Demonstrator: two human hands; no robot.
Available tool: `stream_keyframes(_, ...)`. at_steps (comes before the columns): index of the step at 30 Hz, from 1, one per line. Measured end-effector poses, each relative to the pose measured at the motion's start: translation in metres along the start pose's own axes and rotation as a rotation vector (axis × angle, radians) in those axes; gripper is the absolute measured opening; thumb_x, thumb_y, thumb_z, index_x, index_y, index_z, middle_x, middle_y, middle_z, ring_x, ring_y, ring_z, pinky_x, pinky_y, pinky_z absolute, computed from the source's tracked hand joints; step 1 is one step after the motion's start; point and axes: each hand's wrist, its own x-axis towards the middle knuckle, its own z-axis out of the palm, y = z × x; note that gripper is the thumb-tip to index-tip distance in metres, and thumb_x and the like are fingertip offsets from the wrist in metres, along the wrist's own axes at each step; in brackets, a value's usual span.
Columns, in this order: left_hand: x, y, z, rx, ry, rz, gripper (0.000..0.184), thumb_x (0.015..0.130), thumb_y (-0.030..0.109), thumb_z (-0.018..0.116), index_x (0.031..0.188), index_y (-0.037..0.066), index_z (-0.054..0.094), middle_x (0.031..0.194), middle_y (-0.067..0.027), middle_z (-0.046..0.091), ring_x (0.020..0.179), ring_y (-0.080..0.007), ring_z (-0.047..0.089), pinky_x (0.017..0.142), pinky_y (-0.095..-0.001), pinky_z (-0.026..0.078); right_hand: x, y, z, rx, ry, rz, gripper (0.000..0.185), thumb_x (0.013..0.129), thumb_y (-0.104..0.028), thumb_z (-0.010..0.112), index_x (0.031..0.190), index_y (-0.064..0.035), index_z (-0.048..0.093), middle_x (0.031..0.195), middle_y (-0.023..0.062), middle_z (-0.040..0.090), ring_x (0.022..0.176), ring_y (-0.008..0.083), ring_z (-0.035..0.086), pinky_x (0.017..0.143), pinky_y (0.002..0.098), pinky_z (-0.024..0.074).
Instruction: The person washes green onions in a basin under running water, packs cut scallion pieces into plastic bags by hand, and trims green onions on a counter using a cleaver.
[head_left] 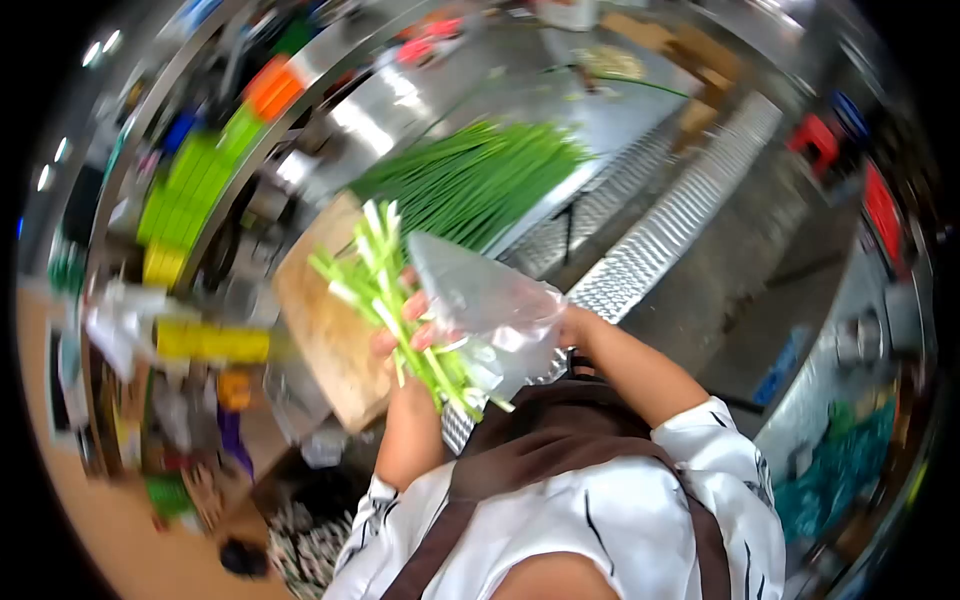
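A bunch of cut green onion stalks (378, 262), pale at the ends, lies in my left hand (412, 325), whose fingers wrap round it above the cutting board's edge. To the right, a clear plastic bag (490, 300) spreads out beside the stalks, its lower part close against them. My right hand (570, 328) grips the bag's right side; its fingers are partly hidden by the plastic. Beyond both hands, long green onion leaves (480, 180) lie in a pile on the metal table (345, 125). The wooden cutting board (318, 320) shows to the left of my left hand.
Shelves with green boxes (190, 190) and an orange container (272, 90) stand at the left. A yellow object (212, 341) is below them. Cardboard (700, 60) stands at the far right end of the table. A ridged metal strip (670, 235) runs along the right.
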Motion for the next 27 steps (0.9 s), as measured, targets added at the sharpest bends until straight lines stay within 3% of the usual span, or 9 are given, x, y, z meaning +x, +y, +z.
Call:
stream_keyframes(4,0.03,-0.018,-0.016,-0.151,0.071,-0.198,0.06,0.065,0.004,0.066,0.118,0.012,0.039,0.091,0.0006,0.049,0.066,-0.0138,0.052,0.073,-0.0361,0.044,-0.059,-0.033,0.004,0.075,0.207,-0.489,0.076,0.086,-0.062,0.029,0.122,0.0035,0.046,0.121,0.0151,0.052,0.11,0.025,0.051,0.095,0.038,0.038)
stream_keyframes(5,0.035,-0.021,-0.02,-0.143,0.104,-0.24,0.06,0.065,0.003,0.066,0.118,0.011,0.039,0.091,0.0006,0.049,0.066,-0.0141,0.052,0.072,-0.0356,0.044,-0.072,-0.038,-0.012,0.073,-0.058,-0.554,0.079,0.086,-0.064,0.027,0.122,0.0043,0.045,0.119,0.0165,0.053,0.109,0.0269,0.051,0.097,0.0386,0.0365)
stream_keyframes(7,0.04,-0.023,-0.032,-0.146,0.16,-0.325,0.061,0.065,0.001,0.065,0.119,0.008,0.038,0.09,-0.0007,0.048,0.066,-0.0154,0.051,0.07,-0.0333,0.044,-0.112,-0.036,-0.017,0.109,-0.209,-0.667,0.079,0.086,-0.064,0.027,0.119,0.0042,0.048,0.117,0.0165,0.054,0.107,0.0269,0.052,0.098,0.0372,0.0347)
stream_keyframes(12,0.029,0.023,0.015,-0.279,0.126,-0.72,0.054,0.073,0.001,0.061,0.12,0.004,0.036,0.09,-0.0028,0.047,0.071,-0.0165,0.051,0.069,-0.0316,0.046,-0.151,0.05,0.12,-0.451,0.674,-0.944,0.025,0.089,-0.017,0.052,0.102,0.002,0.062,0.1,0.0083,0.063,0.097,0.0133,0.055,0.087,0.0274,0.0404)
stream_keyframes(15,0.045,0.019,0.022,-0.308,0.079,-0.914,0.051,0.074,0.003,0.061,0.12,0.004,0.037,0.093,-0.0017,0.048,0.073,-0.0149,0.052,0.071,-0.0302,0.047,-0.167,0.082,0.168,-0.466,1.042,-1.064,0.021,0.088,-0.016,0.053,0.099,-0.0005,0.064,0.095,0.0046,0.064,0.089,0.0096,0.056,0.081,0.0252,0.0418)
stream_keyframes(19,0.054,0.029,0.066,-0.289,-0.015,-1.098,0.052,0.076,0.004,0.058,0.122,0.002,0.035,0.094,-0.0017,0.047,0.074,-0.0143,0.051,0.071,-0.0302,0.048,-0.161,0.107,0.282,-0.323,1.269,-1.38,0.017,0.089,-0.012,0.05,0.095,0.0013,0.059,0.092,0.0084,0.063,0.086,0.0167,0.06,0.079,0.0303,0.0467)
stream_keyframes(23,0.058,0.027,0.108,-0.375,-0.075,-1.31,0.053,0.079,0.005,0.055,0.125,0.0,0.029,0.097,-0.0027,0.044,0.076,-0.0137,0.049,0.075,-0.0325,0.045,-0.19,0.15,0.366,-0.128,1.224,-1.932,0.016,0.09,-0.014,0.047,0.101,-0.002,0.05,0.1,0.0178,0.06,0.086,0.0254,0.062,0.074,0.0399,0.0509)
stream_keyframes(26,0.043,-0.003,0.137,-0.46,-0.117,-1.296,0.051,0.079,0.005,0.054,0.125,0.0,0.031,0.096,-0.0025,0.044,0.075,-0.0141,0.048,0.076,-0.0331,0.044,-0.259,0.229,0.391,-0.173,1.919,-1.718,0.017,0.091,-0.018,0.047,0.097,-0.0033,0.053,0.089,0.0103,0.062,0.075,0.0183,0.06,0.068,0.0327,0.0502)
stream_keyframes(27,0.032,-0.016,0.15,-0.556,-0.153,-1.308,0.05,0.082,0.006,0.049,0.127,0.0,0.028,0.097,-0.0028,0.044,0.076,-0.0144,0.049,0.092,-0.0399,0.04,-0.289,0.268,0.392,-0.036,2.194,-1.535,0.017,0.091,-0.018,0.047,0.095,-0.0044,0.056,0.083,0.0068,0.062,0.074,0.0152,0.059,0.067,0.0294,0.0488)
